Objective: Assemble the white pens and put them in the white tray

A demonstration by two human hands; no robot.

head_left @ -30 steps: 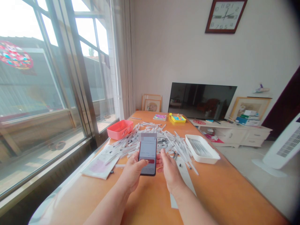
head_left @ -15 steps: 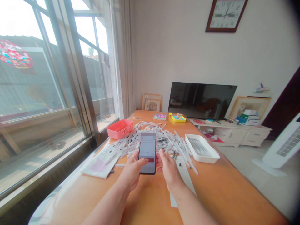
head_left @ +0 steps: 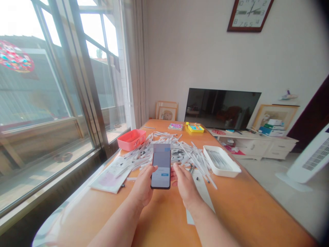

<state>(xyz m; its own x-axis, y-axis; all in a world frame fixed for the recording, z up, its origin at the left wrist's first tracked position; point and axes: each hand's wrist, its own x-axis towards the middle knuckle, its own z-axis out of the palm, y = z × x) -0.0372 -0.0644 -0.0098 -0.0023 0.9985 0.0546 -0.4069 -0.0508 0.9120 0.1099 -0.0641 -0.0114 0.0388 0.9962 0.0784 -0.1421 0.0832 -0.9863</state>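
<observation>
A dark-edged smartphone point(head_left: 160, 171) is held upright over the table, its lit screen facing me and its top part blurred out. My left hand point(head_left: 144, 181) grips it from the left, with the thumb by the screen's left edge. On the other side, my right hand point(head_left: 183, 181) supports the phone's right edge with its fingertips partly hidden behind it; that thumb points up, off the screen. Behind the phone spreads a heap of white pen parts point(head_left: 191, 154), some with dark tips. Under my right forearm lies a white paper strip point(head_left: 204, 195).
A red plastic box point(head_left: 131, 140) stands left of the heap, and a white tray point(head_left: 232, 172) of slim grey rods to its right. Printed paper or a bag point(head_left: 108, 178) lies at left. Farther back are a booklet point(head_left: 175, 127) and a yellow box point(head_left: 195, 128).
My left thumb has lifted from a red button on the screen to the phone's left edge. The screen has dimmed and shows a pop-up with a blue button. The view tilts slightly down.
</observation>
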